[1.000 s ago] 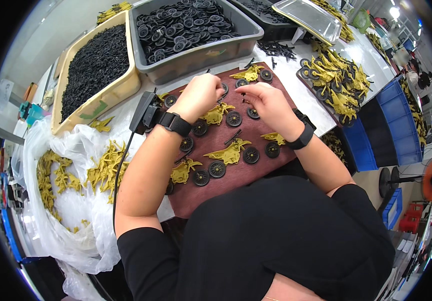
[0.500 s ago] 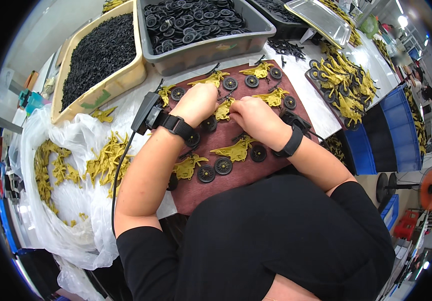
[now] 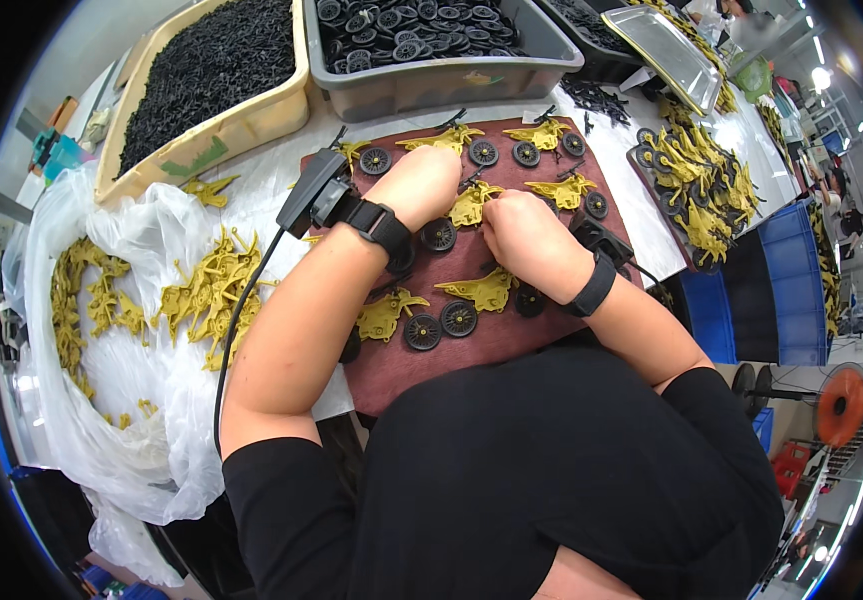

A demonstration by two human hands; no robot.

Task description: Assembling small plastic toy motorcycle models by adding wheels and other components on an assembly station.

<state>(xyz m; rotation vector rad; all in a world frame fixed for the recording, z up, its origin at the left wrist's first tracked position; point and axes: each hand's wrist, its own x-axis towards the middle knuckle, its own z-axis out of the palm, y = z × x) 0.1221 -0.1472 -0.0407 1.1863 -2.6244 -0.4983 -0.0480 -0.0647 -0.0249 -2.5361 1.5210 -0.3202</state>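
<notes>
On the maroon cloth-covered board [image 3: 391, 385] lie several yellow toy motorcycle bodies with black spoked wheels beside them. My right hand [image 3: 533, 235] has its fingers curled together on one yellow motorcycle body [image 3: 473, 204] near the board's middle. Just left of that body is my left hand [image 3: 429, 186], rounded and closed. Its fingertips are hidden behind the back of the hand, so what they hold does not show. A black wheel [image 3: 438, 235] lies below the left hand. Nearer me are another yellow body [image 3: 478, 291] and a wheel [image 3: 458, 318].
A grey tub [image 3: 441, 88] of black wheels and a cream tub [image 3: 251, 122] of small black parts stand at the back. Yellow bodies [image 3: 213, 295] lie on clear plastic sheeting [image 3: 166, 480] at left. A tray of wheeled yellow toys [image 3: 696, 185] sits at right.
The whole view has shifted, with the board and tubs appearing slightly rightward. My hands stay at the same yellow motorcycle body, more of which shows between them now.
</notes>
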